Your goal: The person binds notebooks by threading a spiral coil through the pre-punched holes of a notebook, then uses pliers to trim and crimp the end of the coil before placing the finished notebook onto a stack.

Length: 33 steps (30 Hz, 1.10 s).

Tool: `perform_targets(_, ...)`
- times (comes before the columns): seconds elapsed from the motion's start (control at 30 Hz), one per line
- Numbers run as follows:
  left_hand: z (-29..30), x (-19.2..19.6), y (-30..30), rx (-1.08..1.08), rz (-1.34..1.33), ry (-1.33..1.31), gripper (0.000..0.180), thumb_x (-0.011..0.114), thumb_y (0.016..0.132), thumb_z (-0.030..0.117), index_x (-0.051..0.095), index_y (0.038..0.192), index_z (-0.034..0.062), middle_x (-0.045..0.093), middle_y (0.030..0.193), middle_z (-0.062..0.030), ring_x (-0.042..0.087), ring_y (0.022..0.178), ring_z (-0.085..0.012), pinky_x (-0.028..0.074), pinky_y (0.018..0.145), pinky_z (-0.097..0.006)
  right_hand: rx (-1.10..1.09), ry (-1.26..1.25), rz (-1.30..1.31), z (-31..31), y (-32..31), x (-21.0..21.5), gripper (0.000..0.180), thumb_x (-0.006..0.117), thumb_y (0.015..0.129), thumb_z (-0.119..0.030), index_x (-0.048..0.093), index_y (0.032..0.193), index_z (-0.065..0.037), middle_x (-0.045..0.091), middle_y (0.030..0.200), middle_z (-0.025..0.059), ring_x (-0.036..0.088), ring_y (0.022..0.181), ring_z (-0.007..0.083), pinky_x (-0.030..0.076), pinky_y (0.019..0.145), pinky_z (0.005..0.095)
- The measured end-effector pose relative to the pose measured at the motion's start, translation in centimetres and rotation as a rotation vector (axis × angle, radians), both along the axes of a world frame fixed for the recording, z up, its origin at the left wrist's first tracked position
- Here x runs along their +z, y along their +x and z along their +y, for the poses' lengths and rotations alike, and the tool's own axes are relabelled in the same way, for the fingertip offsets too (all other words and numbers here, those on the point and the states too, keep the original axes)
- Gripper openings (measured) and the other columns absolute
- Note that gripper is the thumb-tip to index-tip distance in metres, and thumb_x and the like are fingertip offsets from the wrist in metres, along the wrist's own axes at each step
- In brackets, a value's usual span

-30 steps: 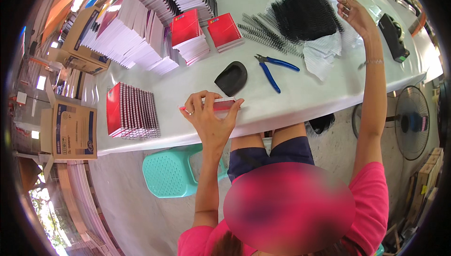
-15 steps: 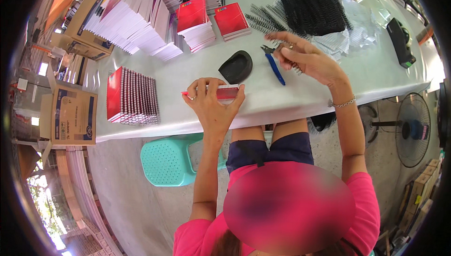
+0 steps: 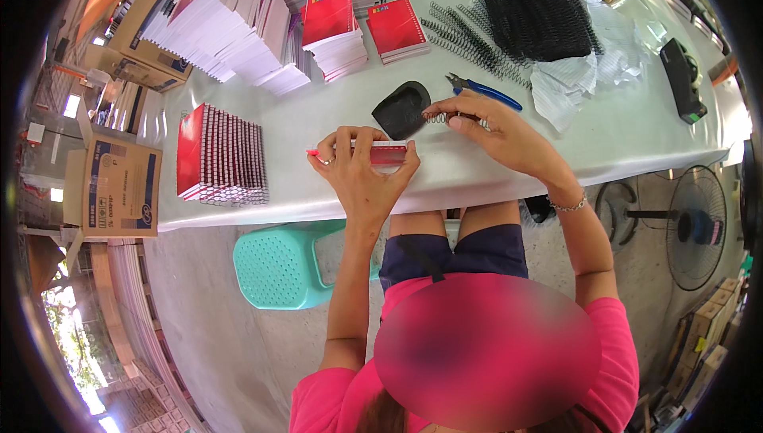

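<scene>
My left hand (image 3: 362,164) grips a small red-covered notebook (image 3: 389,156) near the front edge of the table, fingers over its top and thumb at its right end. Just beyond and to the right, my right hand (image 3: 497,133) pinches a dark spiral binding coil (image 3: 438,117), whose tip points left toward the notebook. A black, shallow, rounded holder (image 3: 400,109) lies behind the notebook, and the coil's end reaches its right rim. Blue-handled cutting pliers (image 3: 491,93) rest on the table behind my right hand.
A heap of black coils (image 3: 540,20) lies on crumpled plastic at the back right, with loose coils beside it. Red notebooks and page stacks (image 3: 330,32) fill the back left. Bound notebooks (image 3: 226,155) stand left. A black tape dispenser (image 3: 682,79) sits far right.
My right hand has moved left and closer with the coil, toward the notebook. The blue pliers now lie turned and farther right on the table. My left hand keeps its grip.
</scene>
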<state>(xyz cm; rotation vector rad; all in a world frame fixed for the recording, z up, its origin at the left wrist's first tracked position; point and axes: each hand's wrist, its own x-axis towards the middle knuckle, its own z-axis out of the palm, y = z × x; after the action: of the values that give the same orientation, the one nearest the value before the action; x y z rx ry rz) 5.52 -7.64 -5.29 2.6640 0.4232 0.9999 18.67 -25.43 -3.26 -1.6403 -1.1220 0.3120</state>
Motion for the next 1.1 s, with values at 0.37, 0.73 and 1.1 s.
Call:
perform_targets(0.37,0.4,-0.8,0.1,0.013,-0.038,0.019,0.035,0.081,0.064,0.037,0.062,0.084,0.0154,0.053,0.092,0.0013,0.046,0.101,-0.0268,0.027,0.096,-0.053,-0.145,-0.132,0.096,1.0,-2.0,0.7,0.024,0.062,0.092,-0.006,0.071,0.113,-0.007,0.056,0.093,0.006,0.049,0.08,0.0168,0.042,0.074,0.0297)
perform_targets(0.73,0.4,-0.9,0.0,0.021,-0.032,0.016,0.035,0.081,0.064,0.037,0.063,0.085,0.0156,0.052,0.093,-0.0006,0.044,0.102,-0.0279,0.026,0.096,-0.053,-0.088,-0.067,0.166,1.4,-3.0,1.5,0.024,0.062,0.084,0.004,0.069,0.106,-0.003,0.058,0.093,0.0086,0.055,0.085,0.0207,0.046,0.082,0.0316)
perform_targets(1.1,0.3,0.1,-0.3,0.062,0.111,0.016,0.036,0.08,0.073,0.041,0.064,0.094,0.0156,0.052,0.096,-0.0017,0.045,0.104,-0.0266,0.028,0.097,-0.05,-0.092,-0.081,0.135,2.0,-3.4,1.2,0.018,0.053,0.093,-0.002,0.062,0.109,-0.001,0.062,0.092,0.0158,0.058,0.084,0.0308,0.045,0.081,0.0361)
